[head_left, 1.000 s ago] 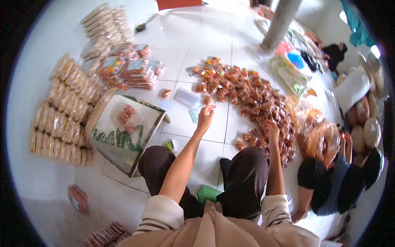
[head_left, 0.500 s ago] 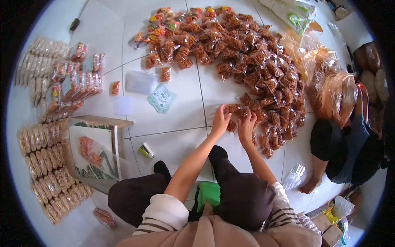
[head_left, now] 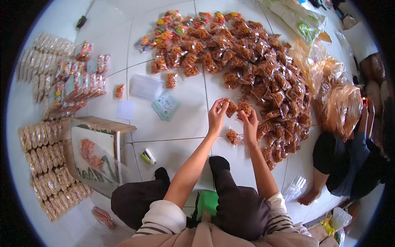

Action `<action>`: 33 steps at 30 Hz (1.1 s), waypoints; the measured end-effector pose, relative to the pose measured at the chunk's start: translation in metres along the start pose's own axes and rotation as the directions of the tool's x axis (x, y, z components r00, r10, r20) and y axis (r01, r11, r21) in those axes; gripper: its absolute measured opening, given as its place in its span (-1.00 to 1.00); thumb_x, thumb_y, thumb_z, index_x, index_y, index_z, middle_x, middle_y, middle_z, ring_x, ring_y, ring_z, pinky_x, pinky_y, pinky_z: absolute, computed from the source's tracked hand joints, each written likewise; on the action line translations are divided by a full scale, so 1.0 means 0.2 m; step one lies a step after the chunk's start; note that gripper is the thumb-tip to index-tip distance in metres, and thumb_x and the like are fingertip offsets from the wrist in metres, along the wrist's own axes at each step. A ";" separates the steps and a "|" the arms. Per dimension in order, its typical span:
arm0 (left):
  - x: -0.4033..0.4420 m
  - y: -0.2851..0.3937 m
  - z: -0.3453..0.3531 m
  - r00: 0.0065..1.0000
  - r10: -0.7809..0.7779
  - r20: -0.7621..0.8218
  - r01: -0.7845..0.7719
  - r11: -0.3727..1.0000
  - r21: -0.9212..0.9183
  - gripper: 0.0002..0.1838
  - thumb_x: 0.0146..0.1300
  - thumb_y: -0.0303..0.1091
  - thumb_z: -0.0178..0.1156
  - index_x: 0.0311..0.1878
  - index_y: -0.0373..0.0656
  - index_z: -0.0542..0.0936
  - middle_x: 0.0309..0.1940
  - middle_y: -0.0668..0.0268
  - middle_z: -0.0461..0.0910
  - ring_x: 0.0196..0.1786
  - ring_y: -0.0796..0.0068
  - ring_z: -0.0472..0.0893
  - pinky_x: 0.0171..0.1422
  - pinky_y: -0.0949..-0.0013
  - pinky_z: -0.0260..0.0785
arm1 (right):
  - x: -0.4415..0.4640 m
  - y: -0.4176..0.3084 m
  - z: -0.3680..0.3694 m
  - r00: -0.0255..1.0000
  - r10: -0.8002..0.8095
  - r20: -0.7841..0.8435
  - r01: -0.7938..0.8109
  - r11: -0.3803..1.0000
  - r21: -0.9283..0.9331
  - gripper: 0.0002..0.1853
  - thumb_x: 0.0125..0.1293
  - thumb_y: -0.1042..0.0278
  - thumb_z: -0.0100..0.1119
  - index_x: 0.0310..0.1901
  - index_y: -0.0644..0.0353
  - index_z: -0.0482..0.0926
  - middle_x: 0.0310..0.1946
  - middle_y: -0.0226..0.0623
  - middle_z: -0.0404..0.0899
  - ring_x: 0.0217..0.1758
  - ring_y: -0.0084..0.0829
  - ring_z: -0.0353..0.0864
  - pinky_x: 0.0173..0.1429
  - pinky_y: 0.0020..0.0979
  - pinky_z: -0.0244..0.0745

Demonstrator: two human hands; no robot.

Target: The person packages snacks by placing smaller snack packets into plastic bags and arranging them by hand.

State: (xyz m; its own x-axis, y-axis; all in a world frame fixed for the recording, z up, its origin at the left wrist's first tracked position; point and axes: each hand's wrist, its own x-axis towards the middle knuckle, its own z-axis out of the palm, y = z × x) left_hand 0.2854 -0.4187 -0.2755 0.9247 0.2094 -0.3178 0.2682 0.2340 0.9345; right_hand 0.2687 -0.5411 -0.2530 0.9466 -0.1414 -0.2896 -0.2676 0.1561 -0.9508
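Pinched between the fingers of my left hand (head_left: 217, 116) is a small clear packet of brown snack (head_left: 231, 108). My right hand (head_left: 249, 124) holds another such packet (head_left: 244, 108), close beside the first. Below them a single packet (head_left: 233, 136) lies on the white tiles. A large heap of the same packets (head_left: 263, 78) spreads behind and to the right of my hands. Left of my hands are a fan of pale green cards (head_left: 166, 106), a clear plastic stack (head_left: 146, 87) and one more packet (head_left: 171, 80).
A low wooden table (head_left: 103, 123) stands at left, with stacked snack packs (head_left: 45, 148) beyond it. A green stapler (head_left: 148, 156) lies near my feet. At right are an orange plastic bag (head_left: 341, 103) and a seated person (head_left: 354, 164). Empty clear bags (head_left: 295, 188) lie nearby.
Both hands have lifted slightly from the heap's near edge, each now with a packet in its fingers. The view has shifted a little; earlier, the hands were farther apart.
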 end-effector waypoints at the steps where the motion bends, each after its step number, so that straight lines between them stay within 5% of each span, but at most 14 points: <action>1: 0.00 0.06 -0.04 1.000 0.021 -0.012 -0.021 1.000 0.002 -0.71 0.18 -0.24 0.13 -0.14 -0.26 0.50 -0.17 0.29 0.53 -0.17 0.64 0.47 -0.05 0.51 0.30 | -0.01 -0.06 0.03 0.995 0.061 0.081 -0.072 0.987 0.144 -0.68 0.24 0.35 0.03 0.00 0.27 0.34 -0.15 -0.34 0.45 -0.12 -0.58 0.41 -0.05 -0.51 0.33; 5: -0.09 0.41 -0.15 0.995 0.098 0.005 -0.097 0.991 -0.093 -0.61 0.28 -0.12 -0.04 0.06 -0.15 0.40 -0.23 0.39 0.48 -0.15 0.56 0.50 -0.11 0.36 0.43 | -0.11 -0.38 0.22 0.955 0.106 0.277 -0.226 0.865 0.448 -0.74 0.29 0.35 -0.04 -0.01 0.14 0.36 -0.25 -0.47 0.46 -0.20 -0.62 0.43 -0.08 -0.47 0.37; 7: -0.16 0.61 -0.21 0.999 0.034 0.040 -0.014 0.911 -0.412 -0.60 0.30 -0.10 -0.09 0.02 -0.22 0.40 -0.08 0.28 0.47 -0.17 0.54 0.50 0.02 0.41 0.34 | -0.15 -0.49 0.30 0.933 0.070 0.353 -0.232 0.867 0.441 -0.72 0.29 0.37 -0.06 0.04 0.14 0.32 -0.27 -0.47 0.45 -0.19 -0.57 0.44 -0.06 -0.44 0.37; 13: -0.33 1.10 -0.50 0.978 0.210 0.010 -0.176 0.844 -0.507 -0.54 0.30 0.01 -0.16 0.11 -0.12 0.31 -0.04 0.30 0.46 -0.04 0.50 0.44 0.08 0.31 0.27 | -0.34 -0.86 0.61 0.870 -0.213 0.444 0.195 0.977 0.086 -0.58 0.20 0.49 0.04 0.10 0.21 0.22 -0.31 -0.28 0.48 -0.22 -0.49 0.50 -0.12 -0.44 0.42; 15: -0.43 1.24 -0.59 0.866 0.424 -0.265 -0.483 0.845 -0.228 -0.54 0.30 0.02 -0.16 0.10 -0.09 0.32 -0.05 0.33 0.46 -0.05 0.53 0.44 0.07 0.38 0.26 | -0.46 -0.99 0.72 0.850 -0.168 0.499 0.146 0.986 0.084 -0.58 0.18 0.49 0.07 0.08 0.26 0.23 -0.33 -0.22 0.50 -0.24 -0.46 0.52 -0.13 -0.44 0.46; 17: -0.54 1.33 -0.74 0.777 0.558 -0.290 -0.583 0.812 0.001 -0.60 0.32 -0.05 -0.14 0.07 -0.10 0.35 -0.03 0.39 0.43 -0.02 0.53 0.42 0.06 0.43 0.24 | -0.57 -1.07 0.84 0.715 0.014 0.699 -0.082 0.995 0.064 -0.58 0.19 0.45 0.06 0.06 0.30 0.22 -0.31 -0.21 0.50 -0.25 -0.47 0.53 -0.09 -0.42 0.49; 19: -0.74 1.41 -0.83 0.663 0.748 -0.016 -0.693 0.621 0.366 -0.68 0.31 -0.18 -0.08 0.04 -0.14 0.36 0.02 0.38 0.39 0.02 0.53 0.38 0.05 0.45 0.24 | -0.68 -1.12 0.97 0.678 -0.042 0.734 -0.077 0.989 0.128 -0.63 0.20 0.43 0.04 0.00 0.39 0.25 -0.26 -0.15 0.52 -0.31 -0.44 0.55 -0.12 -0.36 0.55; 21: -0.92 1.48 -0.90 0.625 0.780 0.036 -0.700 0.540 0.467 -0.71 0.29 -0.31 -0.07 0.03 -0.20 0.37 0.07 0.30 0.34 0.10 0.47 0.34 0.09 0.41 0.23 | -0.74 -1.09 1.10 0.518 -0.044 0.855 -0.115 0.986 0.120 -0.71 0.23 0.37 -0.01 -0.07 0.37 0.34 -0.29 -0.19 0.52 -0.29 -0.46 0.54 -0.12 -0.38 0.54; 23: -1.05 1.51 -1.00 0.389 0.896 0.215 -0.722 0.151 0.675 -0.70 0.27 -0.30 -0.06 0.02 -0.22 0.38 0.08 0.23 0.34 0.14 0.36 0.31 0.19 0.34 0.14 | -0.89 -1.13 1.18 0.484 -0.033 0.874 -0.061 0.996 0.071 -0.68 0.27 0.24 -0.03 -0.11 0.37 0.40 -0.28 -0.22 0.50 -0.23 -0.45 0.51 -0.06 -0.37 0.51; 24: -1.11 1.53 -1.07 0.376 0.876 0.302 -0.666 0.029 0.745 -0.61 0.31 -0.23 -0.14 0.13 -0.22 0.27 0.14 0.23 0.30 0.21 0.27 0.25 0.29 0.26 0.01 | -0.94 -1.13 1.22 0.438 -0.010 0.899 -0.204 0.973 0.110 -0.63 0.28 0.19 -0.04 -0.07 0.36 0.37 -0.24 -0.21 0.49 -0.19 -0.44 0.50 -0.02 -0.36 0.48; 25: -1.16 1.52 -1.11 0.371 0.885 0.283 -0.650 0.030 0.760 -0.61 0.31 -0.23 -0.14 0.13 -0.22 0.27 0.14 0.23 0.30 0.21 0.27 0.25 0.29 0.26 0.01 | -1.01 -1.15 1.27 0.388 0.012 0.922 -0.346 0.929 0.133 -0.58 0.28 0.14 -0.05 -0.02 0.36 0.35 -0.20 -0.21 0.47 -0.16 -0.43 0.49 0.03 -0.36 0.44; 27: -1.25 1.50 -1.18 0.450 0.891 0.060 -0.792 0.367 0.488 -0.50 0.34 -0.12 -0.28 0.23 -0.22 0.09 0.19 0.20 0.25 0.28 0.24 0.17 0.34 0.21 -0.10 | -1.15 -1.17 1.34 0.380 0.086 0.921 -0.386 0.920 0.074 -0.51 0.28 0.06 -0.06 0.03 0.34 0.31 -0.11 -0.20 0.43 -0.07 -0.40 0.46 0.10 -0.35 0.38; 29: -1.33 1.51 -1.26 0.476 0.876 0.076 -0.693 0.321 0.646 -0.43 0.35 -0.05 -0.40 0.29 -0.23 -0.07 0.21 0.15 0.22 0.34 0.24 0.06 0.37 0.21 -0.17 | -1.30 -1.17 1.38 0.356 -0.068 0.932 -0.156 0.979 0.132 -0.52 0.25 0.10 0.01 0.03 0.34 0.29 -0.07 -0.17 0.40 -0.03 -0.39 0.45 0.11 -0.38 0.37; 33: -1.36 1.48 -1.31 0.402 0.915 -0.025 -0.834 0.377 0.402 -0.38 0.33 0.04 -0.40 0.31 -0.19 -0.03 0.27 0.15 0.05 0.36 0.28 0.01 0.39 0.25 -0.26 | -1.30 -0.95 1.51 0.518 -0.128 0.846 -0.163 0.956 0.244 -0.51 0.15 0.33 0.17 0.04 0.35 0.24 -0.07 -0.16 0.41 -0.01 -0.41 0.44 0.09 -0.43 0.37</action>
State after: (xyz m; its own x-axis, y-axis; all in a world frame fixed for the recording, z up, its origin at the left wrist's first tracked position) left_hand 0.0415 -0.1577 0.0451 0.6103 0.3220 0.7238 -0.5616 -0.4685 0.6820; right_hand 0.1271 -0.2388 0.0363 0.6763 0.7338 0.0645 -0.3665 0.4112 -0.8346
